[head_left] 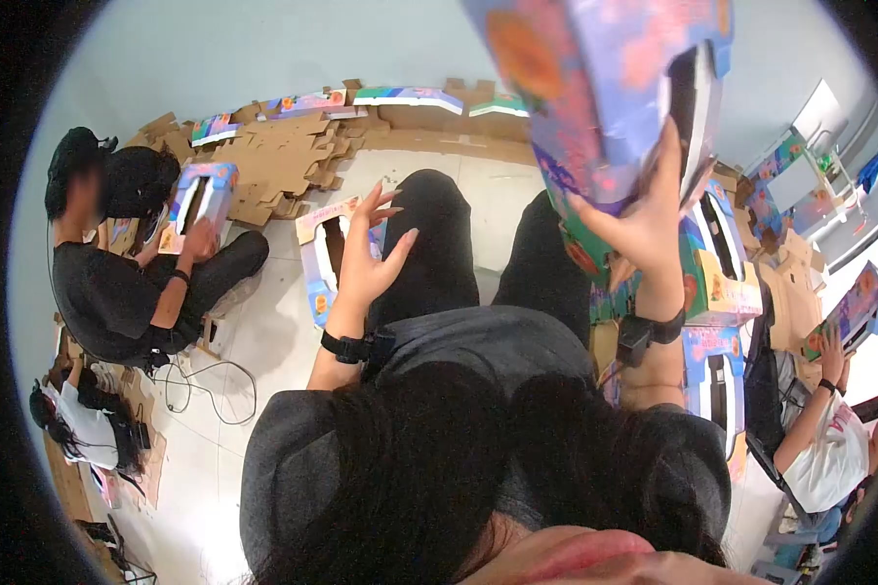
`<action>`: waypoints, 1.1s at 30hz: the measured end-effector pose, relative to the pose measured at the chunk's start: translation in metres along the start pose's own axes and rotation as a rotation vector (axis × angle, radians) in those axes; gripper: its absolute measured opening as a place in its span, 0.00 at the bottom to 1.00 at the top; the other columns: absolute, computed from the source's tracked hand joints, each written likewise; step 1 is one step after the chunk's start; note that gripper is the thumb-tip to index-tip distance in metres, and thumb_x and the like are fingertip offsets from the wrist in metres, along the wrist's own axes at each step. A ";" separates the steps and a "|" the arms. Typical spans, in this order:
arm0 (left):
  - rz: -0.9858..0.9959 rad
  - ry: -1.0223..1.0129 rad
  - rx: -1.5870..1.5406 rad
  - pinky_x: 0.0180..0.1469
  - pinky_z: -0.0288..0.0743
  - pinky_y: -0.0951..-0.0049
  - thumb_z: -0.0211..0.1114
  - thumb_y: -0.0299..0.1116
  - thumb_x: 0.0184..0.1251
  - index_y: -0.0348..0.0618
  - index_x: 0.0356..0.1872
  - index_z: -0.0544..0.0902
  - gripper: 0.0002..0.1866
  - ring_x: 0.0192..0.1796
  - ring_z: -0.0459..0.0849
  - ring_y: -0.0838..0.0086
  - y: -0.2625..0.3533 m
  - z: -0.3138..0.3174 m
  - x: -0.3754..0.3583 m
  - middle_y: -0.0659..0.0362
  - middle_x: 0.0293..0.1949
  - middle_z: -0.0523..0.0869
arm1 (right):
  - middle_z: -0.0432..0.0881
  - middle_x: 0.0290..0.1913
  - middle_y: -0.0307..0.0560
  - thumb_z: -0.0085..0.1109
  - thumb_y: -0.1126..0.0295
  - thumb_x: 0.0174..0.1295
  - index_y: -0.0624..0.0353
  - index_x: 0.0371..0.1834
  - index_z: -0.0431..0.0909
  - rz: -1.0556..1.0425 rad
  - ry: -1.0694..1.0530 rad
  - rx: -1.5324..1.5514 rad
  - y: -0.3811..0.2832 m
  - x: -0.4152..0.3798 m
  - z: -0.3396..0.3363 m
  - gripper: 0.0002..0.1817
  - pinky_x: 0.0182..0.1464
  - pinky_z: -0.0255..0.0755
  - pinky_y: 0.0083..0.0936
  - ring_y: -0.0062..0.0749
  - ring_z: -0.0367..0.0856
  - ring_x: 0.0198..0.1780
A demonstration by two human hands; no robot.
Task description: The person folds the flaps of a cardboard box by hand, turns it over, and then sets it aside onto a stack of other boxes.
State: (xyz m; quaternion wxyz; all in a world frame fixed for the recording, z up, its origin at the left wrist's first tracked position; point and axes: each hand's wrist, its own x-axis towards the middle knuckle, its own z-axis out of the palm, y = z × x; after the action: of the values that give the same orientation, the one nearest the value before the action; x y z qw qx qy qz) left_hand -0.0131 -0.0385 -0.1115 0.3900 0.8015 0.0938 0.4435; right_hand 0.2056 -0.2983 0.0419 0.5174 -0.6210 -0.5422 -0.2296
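My right hand (649, 210) is raised and closed on a printed cardboard box (595, 88) in purple, pink and orange, held up at the top right of the view. The box is slightly blurred, with a dark opening on its side near my thumb and fingers. My left hand (373, 253) holds nothing; its fingers are spread in the air beside my knee. Just behind it, a similar printed box (314, 234) with a dark slot stands on the floor. By my right forearm are more such boxes, an upper printed box (717, 292) and a lower printed box (700, 380).
Flattened brown cardboard (278, 161) lies by the far wall, near a row of printed boxes (405, 97). A seated person (102, 273) at left handles another box (205, 195). Others sit at lower left and right. A cable (219, 419) curls on the floor.
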 end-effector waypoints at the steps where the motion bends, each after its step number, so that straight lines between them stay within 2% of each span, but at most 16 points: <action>1: 0.000 -0.016 -0.012 0.69 0.71 0.56 0.75 0.29 0.63 0.43 0.83 0.54 0.50 0.65 0.80 0.59 0.003 0.000 0.000 0.45 0.72 0.73 | 0.64 0.74 0.65 0.84 0.63 0.38 0.71 0.81 0.48 -0.020 -0.022 -0.139 0.000 -0.002 0.000 0.67 0.77 0.59 0.43 0.54 0.65 0.75; 2: 0.019 0.050 -0.039 0.70 0.70 0.55 0.76 0.31 0.63 0.42 0.83 0.52 0.52 0.67 0.78 0.57 0.007 0.002 -0.001 0.44 0.74 0.70 | 0.68 0.70 0.69 0.83 0.57 0.35 0.72 0.80 0.52 -0.041 -0.043 -0.278 -0.002 -0.003 0.000 0.68 0.75 0.60 0.47 0.60 0.67 0.72; 4: 0.058 0.185 -0.091 0.72 0.67 0.51 0.77 0.36 0.61 0.41 0.83 0.47 0.55 0.71 0.74 0.53 0.015 0.009 -0.002 0.41 0.78 0.63 | 0.72 0.65 0.70 0.82 0.54 0.35 0.70 0.79 0.56 -0.017 -0.106 -0.317 -0.002 -0.010 0.006 0.66 0.72 0.65 0.50 0.65 0.70 0.68; 7: 0.267 0.309 0.236 0.77 0.58 0.48 0.78 0.44 0.59 0.41 0.82 0.43 0.60 0.78 0.62 0.46 0.014 0.013 -0.006 0.39 0.81 0.52 | 0.75 0.60 0.70 0.81 0.50 0.35 0.67 0.79 0.57 0.022 -0.104 -0.422 0.000 -0.034 0.030 0.66 0.66 0.70 0.53 0.66 0.75 0.61; 8: 0.313 0.296 0.293 0.78 0.54 0.47 0.78 0.46 0.58 0.41 0.82 0.44 0.60 0.79 0.59 0.45 0.014 0.014 -0.006 0.38 0.81 0.52 | 0.76 0.55 0.66 0.81 0.49 0.35 0.64 0.79 0.58 0.046 -0.116 -0.387 -0.001 -0.036 0.035 0.65 0.60 0.73 0.50 0.62 0.77 0.56; 11: 0.442 0.259 0.429 0.81 0.46 0.44 0.78 0.53 0.57 0.44 0.82 0.46 0.61 0.82 0.51 0.43 0.016 0.021 -0.008 0.38 0.81 0.52 | 0.76 0.50 0.62 0.81 0.48 0.36 0.63 0.79 0.60 0.030 -0.234 -0.395 0.008 -0.044 0.043 0.64 0.56 0.74 0.46 0.58 0.77 0.54; 13: 0.474 0.293 0.439 0.79 0.50 0.41 0.78 0.55 0.56 0.46 0.82 0.49 0.60 0.81 0.54 0.42 0.021 0.025 -0.008 0.38 0.80 0.54 | 0.76 0.50 0.61 0.81 0.48 0.36 0.63 0.79 0.60 0.001 -0.318 -0.405 0.013 -0.052 0.052 0.64 0.57 0.74 0.45 0.57 0.77 0.54; 15: 0.513 0.328 0.450 0.77 0.53 0.39 0.77 0.57 0.56 0.47 0.81 0.54 0.57 0.79 0.59 0.41 0.028 0.023 -0.008 0.38 0.78 0.59 | 0.77 0.54 0.61 0.82 0.51 0.37 0.64 0.78 0.61 0.036 -0.504 -0.325 0.015 -0.057 0.055 0.63 0.60 0.73 0.45 0.59 0.77 0.56; 18: 0.567 0.238 0.440 0.77 0.54 0.38 0.76 0.55 0.57 0.46 0.81 0.50 0.58 0.77 0.61 0.39 0.042 0.018 -0.008 0.39 0.76 0.62 | 0.77 0.54 0.61 0.82 0.51 0.37 0.62 0.79 0.61 -0.058 -0.695 -0.208 0.024 -0.068 0.062 0.62 0.59 0.72 0.44 0.60 0.77 0.56; 20: 0.421 0.159 0.171 0.73 0.64 0.49 0.77 0.57 0.54 0.40 0.75 0.64 0.52 0.74 0.70 0.48 0.060 0.028 -0.006 0.39 0.72 0.70 | 0.76 0.55 0.60 0.82 0.48 0.37 0.63 0.79 0.61 -0.072 -0.861 -0.202 0.018 -0.072 0.070 0.63 0.60 0.72 0.44 0.58 0.78 0.56; 22: 0.437 -0.118 0.011 0.74 0.64 0.53 0.77 0.56 0.55 0.38 0.74 0.66 0.51 0.74 0.71 0.51 0.078 0.040 0.011 0.42 0.73 0.71 | 0.76 0.56 0.61 0.79 0.49 0.38 0.63 0.77 0.63 -0.116 -0.863 -0.229 0.018 -0.078 0.075 0.60 0.61 0.72 0.45 0.59 0.78 0.57; 24: 0.457 -0.256 0.028 0.77 0.60 0.51 0.74 0.57 0.58 0.39 0.76 0.64 0.50 0.76 0.68 0.50 0.076 0.063 0.016 0.45 0.75 0.70 | 0.77 0.57 0.62 0.76 0.49 0.38 0.63 0.75 0.66 -0.169 -0.861 -0.261 0.021 -0.080 0.081 0.57 0.61 0.71 0.46 0.60 0.78 0.58; 27: 0.434 -0.340 0.224 0.79 0.54 0.45 0.69 0.61 0.64 0.41 0.77 0.65 0.48 0.79 0.64 0.47 0.074 0.076 0.015 0.45 0.75 0.69 | 0.73 0.66 0.65 0.73 0.50 0.38 0.62 0.74 0.67 -0.113 -0.972 -0.398 0.021 -0.085 0.087 0.54 0.70 0.65 0.53 0.62 0.71 0.69; 28: 0.412 -0.351 0.315 0.80 0.52 0.42 0.67 0.62 0.65 0.42 0.77 0.66 0.47 0.80 0.62 0.46 0.075 0.078 0.014 0.44 0.75 0.69 | 0.70 0.69 0.66 0.75 0.49 0.38 0.61 0.74 0.67 -0.142 -0.900 -0.411 0.021 -0.088 0.086 0.55 0.74 0.60 0.55 0.62 0.67 0.73; 30: 0.409 -0.389 0.267 0.80 0.50 0.42 0.66 0.64 0.65 0.43 0.78 0.64 0.48 0.81 0.60 0.45 0.072 0.079 0.016 0.44 0.76 0.68 | 0.65 0.74 0.66 0.77 0.47 0.38 0.61 0.74 0.67 -0.195 -0.760 -0.430 0.016 -0.094 0.083 0.57 0.80 0.50 0.58 0.62 0.57 0.80; 33: 0.416 -0.388 0.261 0.81 0.49 0.41 0.66 0.64 0.65 0.45 0.79 0.64 0.48 0.81 0.59 0.45 0.073 0.079 0.013 0.44 0.76 0.68 | 0.58 0.80 0.66 0.80 0.41 0.37 0.60 0.78 0.64 -0.073 -0.831 -0.453 0.006 -0.088 0.057 0.62 0.83 0.39 0.58 0.63 0.46 0.84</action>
State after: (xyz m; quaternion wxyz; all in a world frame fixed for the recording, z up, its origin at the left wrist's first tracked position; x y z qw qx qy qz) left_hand 0.0423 -0.1243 -0.0758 0.1953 0.9166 -0.0922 0.3365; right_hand 0.1683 -0.2849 -0.0559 0.0998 -0.7379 -0.6611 -0.0920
